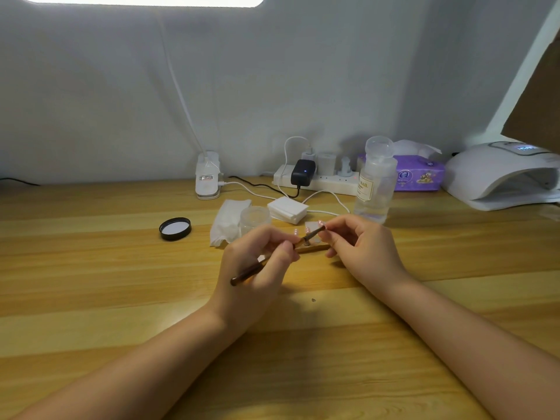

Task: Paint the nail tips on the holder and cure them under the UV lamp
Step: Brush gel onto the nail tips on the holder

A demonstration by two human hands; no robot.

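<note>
Your left hand grips a slim dark-brown nail brush with an amber handle, held like a pen, its working end pointing up and to the right. Your right hand pinches at that working end with curled fingertips; whether it is pulling off a cap or shaping the bristles is too small to tell. Just beyond and between both hands lies the small wooden holder with pale pink nail tips on it, partly hidden by your fingers.

This looks like the painting step, with the brush being readied rather than laid on a tip. Next, you will likely need to free the right hand, steady the holder with it, and bring the bristles down lightly onto one tip.

The white dome-shaped UV lamp waits well off to the right of your right hand, opening facing you. A clear glass jar stands just beyond your left hand, its black round lid farther left.
</note>
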